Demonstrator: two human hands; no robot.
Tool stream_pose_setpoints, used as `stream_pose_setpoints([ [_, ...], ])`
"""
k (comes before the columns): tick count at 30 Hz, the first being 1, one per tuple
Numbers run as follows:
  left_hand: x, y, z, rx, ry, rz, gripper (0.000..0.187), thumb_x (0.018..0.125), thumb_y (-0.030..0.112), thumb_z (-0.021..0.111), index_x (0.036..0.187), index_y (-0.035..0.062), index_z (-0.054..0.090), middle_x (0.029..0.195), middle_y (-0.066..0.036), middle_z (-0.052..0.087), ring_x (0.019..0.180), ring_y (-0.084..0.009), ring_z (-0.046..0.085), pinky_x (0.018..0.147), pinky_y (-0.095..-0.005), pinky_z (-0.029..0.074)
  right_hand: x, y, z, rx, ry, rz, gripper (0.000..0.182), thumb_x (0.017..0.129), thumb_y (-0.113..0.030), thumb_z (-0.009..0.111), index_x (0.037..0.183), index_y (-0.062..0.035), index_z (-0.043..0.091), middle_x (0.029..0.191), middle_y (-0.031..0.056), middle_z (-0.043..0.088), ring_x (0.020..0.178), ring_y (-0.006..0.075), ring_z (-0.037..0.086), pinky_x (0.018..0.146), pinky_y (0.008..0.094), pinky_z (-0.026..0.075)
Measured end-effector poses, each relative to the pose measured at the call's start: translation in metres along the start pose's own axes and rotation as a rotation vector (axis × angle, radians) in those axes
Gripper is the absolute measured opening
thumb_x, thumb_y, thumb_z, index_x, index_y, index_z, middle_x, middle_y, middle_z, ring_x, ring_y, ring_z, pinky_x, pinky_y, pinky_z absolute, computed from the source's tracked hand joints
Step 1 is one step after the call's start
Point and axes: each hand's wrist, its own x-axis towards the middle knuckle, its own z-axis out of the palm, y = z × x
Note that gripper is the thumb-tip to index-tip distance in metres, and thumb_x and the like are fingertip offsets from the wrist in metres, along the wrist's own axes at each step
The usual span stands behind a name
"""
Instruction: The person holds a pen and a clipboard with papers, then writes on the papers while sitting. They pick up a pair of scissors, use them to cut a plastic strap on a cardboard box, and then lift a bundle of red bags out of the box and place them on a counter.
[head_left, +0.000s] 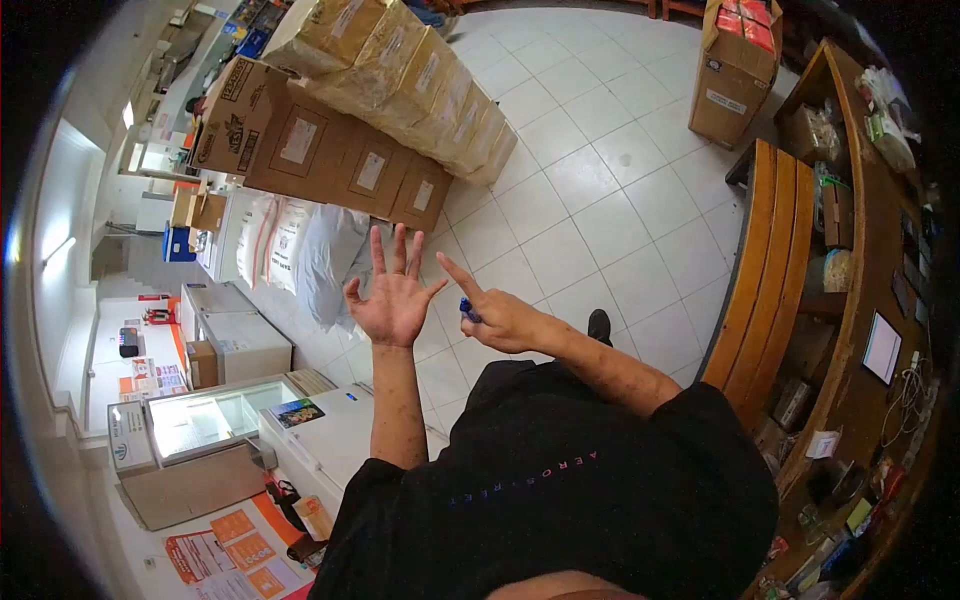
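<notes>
Blue object point(467, 311) (just one) occupies the right hand point(507, 322).

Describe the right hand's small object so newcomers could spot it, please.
From the black shirt, follow the right arm up to the pointing right hand. At its curled fingers sits the small object, set apart from its surroundings by its vivid blue.

Blue object point(470, 311), black shirt point(590, 450), white tiles point(585, 195)

Small letters point(538, 486) are spelling AEROSTREET across the black shirt point(620, 480), while printing on the boxes point(235, 125) and wall posters point(243, 545) is proving too unclear to read.
</notes>
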Motion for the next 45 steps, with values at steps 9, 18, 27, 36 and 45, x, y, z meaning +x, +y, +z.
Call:
stream_pose_setpoints([
  [9,-0.011,-0.002,-0.015,-0.098,0.081,0.070,0.043,0.081,0.048,0.045,0.088,0.0111,0.065,0.073,0.003,0.065,0.096,-0.0191,0.064,0.104,-0.0720,0.001,0.000,0.034,0.005,-0.253,-0.123,0.081,0.091,0.082,-0.012,0.054,0.148,-0.0212,-0.008,0.063,0.0193,0.056,0.059,0.0399,0.057,0.063,0.0479,0.044],
  [18,-0.025,-0.001,-0.022,-0.056,-0.004,0.034,0.038,0.084,0.048,0.048,0.065,0.0149,0.043,0.052,0.009,0.041,0.050,-0.0034,0.046,0.107,-0.0558,0.015,0.002,0.028,-0.004,-0.233,-0.213,0.086,0.088,0.083,-0.016,0.052,0.148,-0.0307,-0.005,0.073,0.0238,0.061,0.069,0.0418,0.060,0.067,0.0501,0.045],
  [27,-0.022,-0.008,-0.008,-0.067,0.028,0.008,0.038,0.083,0.045,0.052,0.061,0.0151,0.044,0.047,0.009,0.041,0.048,-0.0021,0.047,0.112,-0.0534,0.006,-0.006,0.042,0.009,-0.178,-0.128,0.047,0.086,0.083,-0.016,0.052,0.148,-0.0301,-0.004,0.074,0.0224,0.061,0.067,0.0400,0.061,0.066,0.0495,0.045],
  [36,-0.015,-0.013,-0.004,-0.130,0.018,-0.016,0.039,0.081,0.043,0.051,0.060,0.0118,0.044,0.048,0.004,0.042,0.045,-0.0056,0.047,0.113,-0.0545,-0.004,-0.019,0.031,-0.006,-0.163,-0.083,-0.015,0.087,0.083,-0.015,0.052,0.148,-0.0307,-0.003,0.075,0.0238,0.060,0.067,0.0407,0.060,0.064,0.0492,0.045],
  [45,0.000,-0.029,0.006,-0.103,0.016,-0.073,0.038,0.082,0.044,0.052,0.061,0.0123,0.045,0.049,0.005,0.043,0.045,-0.0047,0.046,0.113,-0.0541,-0.006,-0.030,0.045,-0.010,-0.191,0.015,0.007,0.085,0.082,-0.015,0.050,0.148,-0.0308,-0.002,0.062,0.0183,0.056,0.057,0.0362,0.057,0.061,0.0466,0.045],
])
